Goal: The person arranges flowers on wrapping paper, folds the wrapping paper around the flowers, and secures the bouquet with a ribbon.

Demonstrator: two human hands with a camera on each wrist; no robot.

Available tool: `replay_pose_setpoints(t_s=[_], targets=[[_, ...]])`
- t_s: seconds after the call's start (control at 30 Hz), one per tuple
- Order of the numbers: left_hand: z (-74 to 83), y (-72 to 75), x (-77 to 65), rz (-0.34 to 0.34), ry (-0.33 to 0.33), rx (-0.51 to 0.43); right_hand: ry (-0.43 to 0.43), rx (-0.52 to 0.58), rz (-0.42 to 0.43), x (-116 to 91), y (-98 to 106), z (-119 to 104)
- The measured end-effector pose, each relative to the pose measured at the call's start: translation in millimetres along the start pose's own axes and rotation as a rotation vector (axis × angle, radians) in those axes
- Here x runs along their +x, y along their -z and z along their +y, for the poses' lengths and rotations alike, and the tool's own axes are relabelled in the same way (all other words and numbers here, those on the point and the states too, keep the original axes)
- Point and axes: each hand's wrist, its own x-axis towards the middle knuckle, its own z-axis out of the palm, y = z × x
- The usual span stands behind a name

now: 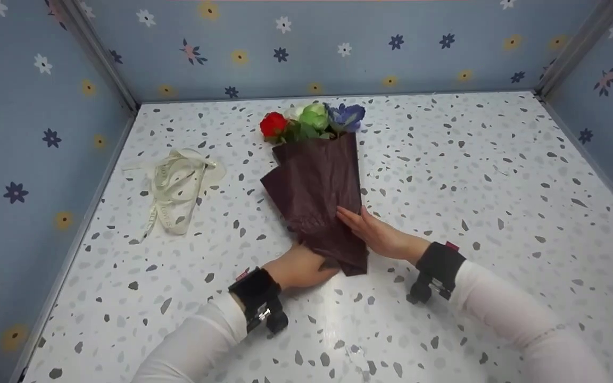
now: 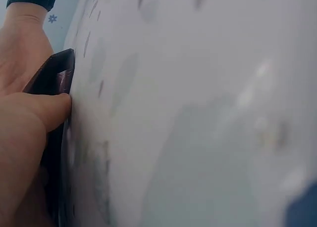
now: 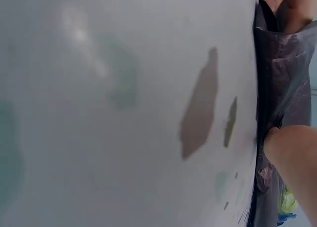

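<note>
A bouquet wrapped in dark maroon paper [image 1: 320,186] lies on the table, its flowers pointing away from me. A red flower [image 1: 273,125], a green flower [image 1: 314,116] and a blue flower [image 1: 348,114] show at the top, with a pale one partly hidden behind. My left hand [image 1: 301,266] grips the narrow lower end of the wrap, some fingers hidden beneath the paper; its thumb [image 2: 52,111] presses the paper's edge in the left wrist view. My right hand [image 1: 381,234] rests on the wrap's right side with its fingers extended over the paper.
A loosely looped cream ribbon [image 1: 164,175] with printed lettering lies left of the bouquet. Blue flower-patterned panels [image 1: 338,69] stand along the back and both sides of the speckled white table [image 1: 471,186].
</note>
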Motion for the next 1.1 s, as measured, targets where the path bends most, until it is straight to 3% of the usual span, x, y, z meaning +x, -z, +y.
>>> replay_pose_setpoints(t_s=[0.17,0.23,0.3,0.43,0.5,0.57,0.67,0.77,0.87,0.97,1.03,1.1], targets=[[13.8,7.3,-8.4,-0.08,0.041,0.124,-0.056,-0.041,-0.008,0,-1,-1],[25.3,13.7,-12.4,-0.074,0.053,0.162,-0.078,-0.047,-0.01,0,-1,-3],[37.1,20.7,-14.4,-0.018,0.025,0.151,-0.095,-0.054,-0.014,0,-1,-4],[55.8,27.3,-8.2,0.16,-0.09,0.113,-0.105,-0.037,-0.013,-1,0,-6],[59.8,23.7,0.3,0.163,-0.112,0.155,-0.093,-0.014,-0.011,-1,0,-5],[60.3,16.6,8.1,0.067,-0.072,0.208,-0.074,0.015,-0.013,-1,0,-3],[56.9,4.9,18.1,-0.137,0.017,0.287,-0.033,0.047,-0.008,0,2,-1],[53.7,-4.1,21.1,-0.249,0.071,0.316,0.007,0.029,0.026,-2,6,0],[51.2,-9.1,18.3,-0.276,0.072,0.306,0.02,-0.201,0.11,-6,10,1],[48.8,-10.3,16.0,-0.295,0.055,0.291,0.017,-0.633,0.159,-12,14,-1],[47.1,-9.8,15.6,-0.314,0.052,0.282,0.016,-0.89,0.15,-13,17,-3],[45.1,-9.5,15.5,-0.332,0.06,0.276,0.017,-1.05,0.105,-11,20,-3]])
